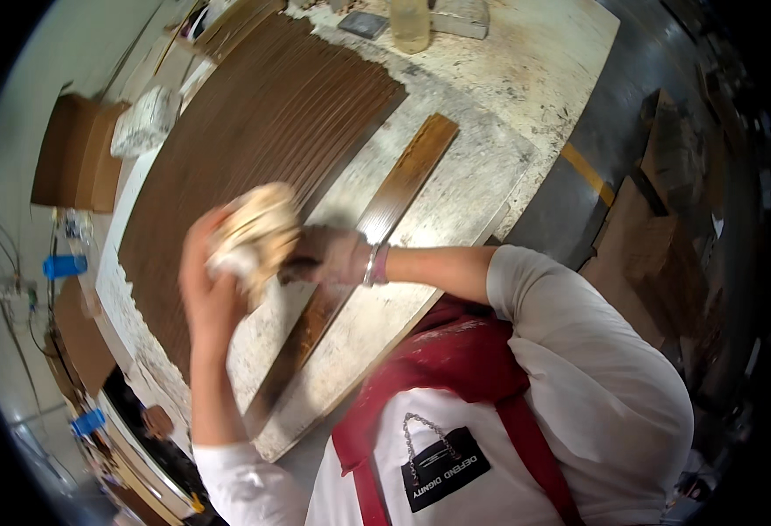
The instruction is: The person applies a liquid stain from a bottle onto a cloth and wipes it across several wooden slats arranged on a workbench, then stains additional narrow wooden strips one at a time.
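Observation:
My left hand is closed round a crumpled cream cloth, blurred by motion and raised over the table. Just right of the cloth, my right hand is above a long narrow wooden plank. The right hand looks gloved and stained dark at the fingers, with a bracelet at the wrist. Its fingers are smeared and partly behind the cloth, so their grip does not show. The plank lies diagonally on the worktable, glossy and wet-looking brown, with its middle covered by my hand.
Many dark brown strips lie side by side left of the plank. At the far edge are a jar of yellowish liquid and a grey block. A cardboard box and a white wrapped bundle stand left; boxes are at right.

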Tool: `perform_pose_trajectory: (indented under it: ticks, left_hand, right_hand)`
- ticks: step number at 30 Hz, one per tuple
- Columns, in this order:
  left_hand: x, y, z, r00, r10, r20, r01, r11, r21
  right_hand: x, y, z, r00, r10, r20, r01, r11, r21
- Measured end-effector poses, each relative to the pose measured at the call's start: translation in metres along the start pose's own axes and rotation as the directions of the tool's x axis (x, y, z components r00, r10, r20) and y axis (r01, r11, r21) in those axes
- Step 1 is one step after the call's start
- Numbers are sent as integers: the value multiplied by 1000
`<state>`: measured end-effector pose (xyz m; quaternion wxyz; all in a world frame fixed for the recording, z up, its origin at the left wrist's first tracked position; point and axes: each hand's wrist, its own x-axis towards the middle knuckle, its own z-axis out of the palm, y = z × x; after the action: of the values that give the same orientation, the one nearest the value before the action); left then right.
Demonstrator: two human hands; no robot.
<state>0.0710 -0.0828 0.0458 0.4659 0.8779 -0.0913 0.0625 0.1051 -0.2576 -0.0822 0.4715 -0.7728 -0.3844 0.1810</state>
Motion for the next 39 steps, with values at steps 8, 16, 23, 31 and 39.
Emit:
perform_pose_trajectory:
  ticks: [8, 16, 23, 31, 39]
  left_hand:
    - [143, -8, 290, 802, 325, 501, -457, 874, 164]
    - [232, -38, 315, 832, -7, 555, -9, 1000, 25]
    - [139, 51, 139, 971, 101, 215, -88, 994, -71]
    - [-105, -34, 103, 955, -271, 124, 147, 791, 594]
    - [-108, -48, 97, 976, -212, 40, 161, 840, 519]
  right_hand:
    - [19, 77, 113, 938, -57, -343, 52, 998, -22]
    - [8, 47, 92, 994, 96, -48, -101, 990, -96]
    - [-15, 16, -28, 985, 64, -158, -14, 953, 301]
    - [-24, 60, -174, 715, 643, -272, -164, 534, 830]
    - [-45, 131, -209, 556, 577, -599, 291, 540, 790]
